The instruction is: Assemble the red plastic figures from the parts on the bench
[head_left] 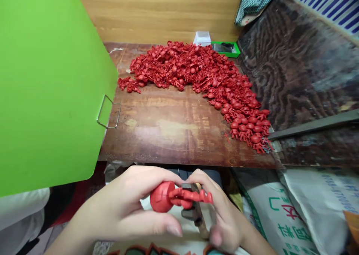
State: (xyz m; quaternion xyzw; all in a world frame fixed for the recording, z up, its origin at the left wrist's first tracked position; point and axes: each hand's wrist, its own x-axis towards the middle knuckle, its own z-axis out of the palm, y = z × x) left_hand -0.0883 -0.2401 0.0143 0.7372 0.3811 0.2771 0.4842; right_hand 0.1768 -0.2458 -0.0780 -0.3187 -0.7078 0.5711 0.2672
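My left hand (127,202) is closed around the round head of a small red plastic figure (162,197), just in front of the table edge. The figure lies sideways, its thin limbs pointing right. In my right hand (224,215) is a pair of pliers or cutters (198,213) with dark metal jaws and tan handles. Its jaws stand on either side of the figure's body; I cannot tell whether they press on it. My right thumb is smeared by motion. A large heap of similar red figures (179,66) curves across the back and right of the table.
The brown wooden tabletop (157,124) is worn. A bright green panel (56,90) with a wire loop (109,112) stands at left. Behind the heap are a white card stack (202,38) and a green tray (234,51). Printed white sacks (297,210) lie below right.
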